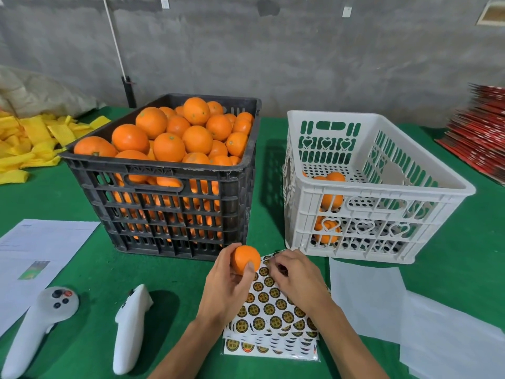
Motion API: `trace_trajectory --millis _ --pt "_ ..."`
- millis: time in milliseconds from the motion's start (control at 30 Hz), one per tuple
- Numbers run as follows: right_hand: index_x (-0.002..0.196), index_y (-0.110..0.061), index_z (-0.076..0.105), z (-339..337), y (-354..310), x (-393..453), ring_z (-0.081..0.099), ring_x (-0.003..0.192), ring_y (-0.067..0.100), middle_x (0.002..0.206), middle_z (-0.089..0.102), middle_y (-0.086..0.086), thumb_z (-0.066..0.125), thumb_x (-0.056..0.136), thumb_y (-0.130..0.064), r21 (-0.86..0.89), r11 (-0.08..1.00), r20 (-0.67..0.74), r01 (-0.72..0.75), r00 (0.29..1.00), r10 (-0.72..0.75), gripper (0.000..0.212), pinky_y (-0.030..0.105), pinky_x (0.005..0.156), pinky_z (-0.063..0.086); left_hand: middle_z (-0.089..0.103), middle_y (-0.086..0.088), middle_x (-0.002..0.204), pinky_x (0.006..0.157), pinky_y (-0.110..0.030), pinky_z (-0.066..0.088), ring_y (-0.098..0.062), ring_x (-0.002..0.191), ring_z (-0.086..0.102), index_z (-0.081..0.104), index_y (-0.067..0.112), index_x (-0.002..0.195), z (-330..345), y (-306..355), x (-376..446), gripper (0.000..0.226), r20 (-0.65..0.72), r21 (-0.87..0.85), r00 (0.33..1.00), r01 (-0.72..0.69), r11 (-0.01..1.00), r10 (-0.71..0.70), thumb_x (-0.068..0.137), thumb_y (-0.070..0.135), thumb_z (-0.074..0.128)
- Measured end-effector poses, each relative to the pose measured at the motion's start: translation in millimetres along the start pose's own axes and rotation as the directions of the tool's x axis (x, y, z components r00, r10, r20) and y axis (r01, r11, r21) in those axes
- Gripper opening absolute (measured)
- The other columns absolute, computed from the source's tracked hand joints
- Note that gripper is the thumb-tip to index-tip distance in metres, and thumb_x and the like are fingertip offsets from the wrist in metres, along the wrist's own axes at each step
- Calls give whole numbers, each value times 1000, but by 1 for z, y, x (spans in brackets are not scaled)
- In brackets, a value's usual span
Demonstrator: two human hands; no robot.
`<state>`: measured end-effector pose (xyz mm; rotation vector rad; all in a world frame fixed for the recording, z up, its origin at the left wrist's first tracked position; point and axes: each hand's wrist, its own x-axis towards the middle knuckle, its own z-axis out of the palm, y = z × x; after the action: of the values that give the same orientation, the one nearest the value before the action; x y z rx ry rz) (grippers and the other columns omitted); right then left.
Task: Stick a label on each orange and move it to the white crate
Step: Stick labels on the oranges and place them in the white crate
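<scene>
the left hand (228, 285) holds one orange (245, 259) off the green table (82, 269), fingers curled around it and the thumb laid over its front, just in front of the black crate (164, 187). the right hand (293, 274) rests close beside it on the label sheet (270, 310), fingers bent down onto the far end of the sheet; whether they pinch a label cannot be told, as the fingertips are hidden. the sheet carries rows of round black-and-yellow stickers and lies on top of more such sheets near the front edge of the table, between the two forearms.

the black crate stands toward the middle of the table, heaped above its rim with oranges. the white crate (382, 214) stands to its right, apart from it, and has a few oranges (329, 187) in its near left corner, seen over the rim and through the slotted wall.

at the front left corner lie two white handheld controllers (41, 324), side by side, with a printed paper (41, 242) behind them. sheets of white backing paper (369, 296) lie at the front right, in front of the white crate. yellow foam sleeves (30, 138) are piled along the far left edge, and a stack of red cartons (481, 132) sits at the far right edge.
</scene>
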<state>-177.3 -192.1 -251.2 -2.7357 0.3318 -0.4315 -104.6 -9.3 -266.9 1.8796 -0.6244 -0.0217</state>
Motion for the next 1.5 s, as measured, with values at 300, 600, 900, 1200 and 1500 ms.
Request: trace_trajectory --millis 300,600,900,1200,1500 --pt "131 -18 67 5 -10 12 53 111 12 118 50 -8 57 95 -61 19 982 32 -187 982 186 58 29 98 47 69 7 104 72 -31 58 -11 87 72 40 59 129 2 -10 3 36 13 -31 999 -30 999 31 95 70 43" --pt "109 -14 78 8 -12 10 55 88 12 105 55 -8 60 98 -42 70 976 -26 -204 978 206 35 27 82 49 53 26 118 78 -16 45 -7 103 63 34 51 142 0 0 -1 50 45 -94 998 -44 995 48 98 76 36" --pt "102 -15 73 7 -9 3 55 94 12 100 60 -5 50 105 -35 58 992 -65 -109 992 112 30 27 85 46 59 17 91 60 -48 52 -21 60 59 49 35 127 3 7 1 36 -23 -385 995 85 919 -102 91 33 44" --pt "141 -37 58 1 -7 -9 32 132 0 145 40 -26 61 85 -73 168 985 150 41 986 -67 66 26 112 25 66 10 90 67 -43 66 -23 76 74 60 32 104 2 21 4 31 -119 -379 952 219 899 -281 84 43 80" --pt "122 -30 74 0 -10 -8 49 117 6 126 63 -19 66 92 -53 171 982 60 80 994 -92 39 28 103 39 77 -19 107 37 -23 41 -26 59 66 74 4 94 -25 27 13 38 282 -647 772 591 481 -569 103 35 54"
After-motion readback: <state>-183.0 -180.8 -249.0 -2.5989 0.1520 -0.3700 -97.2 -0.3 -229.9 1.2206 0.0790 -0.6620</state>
